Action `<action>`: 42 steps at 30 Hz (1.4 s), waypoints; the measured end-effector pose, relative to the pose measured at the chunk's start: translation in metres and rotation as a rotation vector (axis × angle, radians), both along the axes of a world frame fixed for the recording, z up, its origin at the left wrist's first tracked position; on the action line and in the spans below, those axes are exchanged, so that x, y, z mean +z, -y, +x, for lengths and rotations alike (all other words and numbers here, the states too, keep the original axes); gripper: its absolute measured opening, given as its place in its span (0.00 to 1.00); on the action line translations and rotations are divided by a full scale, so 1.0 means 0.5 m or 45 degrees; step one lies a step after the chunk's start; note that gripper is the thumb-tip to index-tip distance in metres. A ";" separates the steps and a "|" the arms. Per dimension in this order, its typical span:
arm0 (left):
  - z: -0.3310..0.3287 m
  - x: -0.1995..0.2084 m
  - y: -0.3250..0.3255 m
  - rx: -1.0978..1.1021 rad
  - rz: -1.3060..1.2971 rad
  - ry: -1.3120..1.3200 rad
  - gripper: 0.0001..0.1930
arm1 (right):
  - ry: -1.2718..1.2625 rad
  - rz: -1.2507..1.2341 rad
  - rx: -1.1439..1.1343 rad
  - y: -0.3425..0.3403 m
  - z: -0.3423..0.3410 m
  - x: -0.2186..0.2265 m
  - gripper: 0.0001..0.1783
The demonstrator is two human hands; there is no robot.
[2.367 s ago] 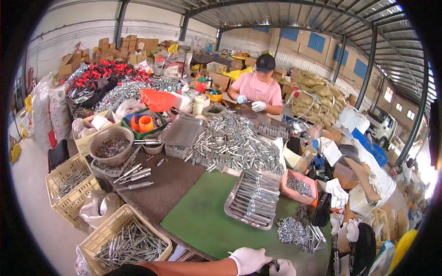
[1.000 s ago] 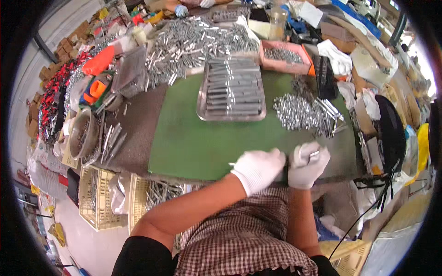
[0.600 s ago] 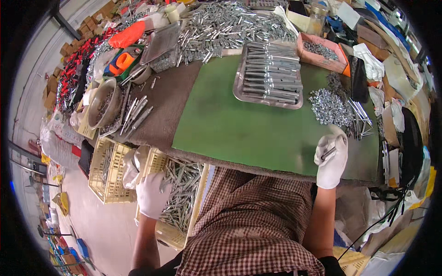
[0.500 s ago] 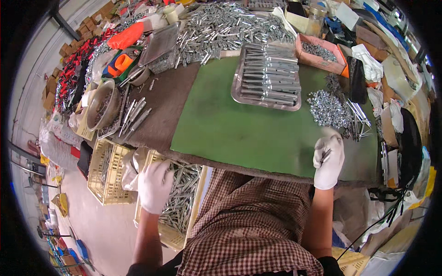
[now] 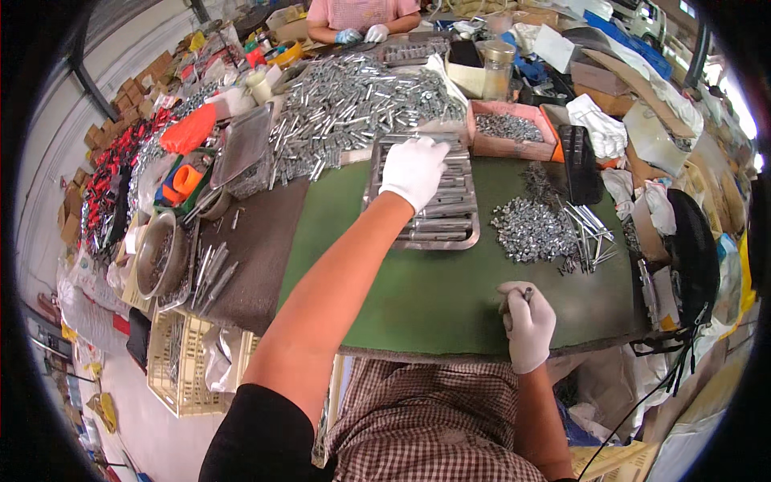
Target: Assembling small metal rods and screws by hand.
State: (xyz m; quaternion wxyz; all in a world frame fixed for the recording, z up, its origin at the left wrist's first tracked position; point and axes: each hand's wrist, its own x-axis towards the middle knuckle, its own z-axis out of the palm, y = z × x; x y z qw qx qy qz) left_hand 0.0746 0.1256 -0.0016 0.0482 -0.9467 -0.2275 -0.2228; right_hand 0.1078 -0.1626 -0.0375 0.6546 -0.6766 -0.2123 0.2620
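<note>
My left hand [image 5: 414,171], in a white glove, reaches over the far part of a metal tray [image 5: 474,235]. Rows of silver metal tubes [image 5: 438,225] lie side by side in it. The left fingers are bent down among the far tubes; whatever they grip is hidden beneath the hand. Above the green mat near its front edge, my gloved right hand [image 5: 531,328] is closed round a small metal piece [image 5: 528,294], whose dark round end pokes out by the thumb. Beyond that hand lies a heap of small shiny nuts [image 5: 526,229], with thin metal pins [image 5: 593,237] beside it.
Loose metal parts [image 5: 353,104] are piled at the back. A pink box [image 5: 514,146] of small parts and a black tray [image 5: 580,165] stand right. Left are a metal bowl [image 5: 154,255] and a yellow crate [image 5: 189,394]. Across the table sits another person [image 5: 361,16].
My left hand has swung from beside the crate below the table up to the tray. My right hand has drawn back from the nuts, and a metal piece now shows in it. The view has shifted.
</note>
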 end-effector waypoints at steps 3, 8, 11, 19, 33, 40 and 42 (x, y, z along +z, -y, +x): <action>0.009 -0.019 -0.021 -0.023 0.042 0.007 0.10 | 0.217 0.014 0.025 -0.004 0.003 -0.017 0.11; -0.013 0.005 -0.009 0.004 -0.005 0.209 0.11 | 0.295 0.018 0.037 -0.004 0.009 -0.024 0.12; -0.051 0.051 0.059 -0.266 -0.155 0.449 0.12 | -0.038 0.127 0.099 0.007 0.008 0.005 0.15; -0.146 0.036 0.253 -0.536 -0.472 -0.266 0.12 | 0.011 -0.225 0.155 0.048 -0.002 0.043 0.20; -0.153 0.016 0.342 -0.686 -0.328 -0.222 0.13 | -0.139 -0.149 0.223 0.074 0.017 0.042 0.20; -0.166 0.000 0.327 -0.683 -0.401 -0.092 0.15 | -0.106 -0.208 0.254 0.078 0.025 0.040 0.18; -0.170 -0.002 0.325 -0.673 -0.343 -0.034 0.16 | -0.022 -0.329 0.274 0.082 0.028 0.037 0.16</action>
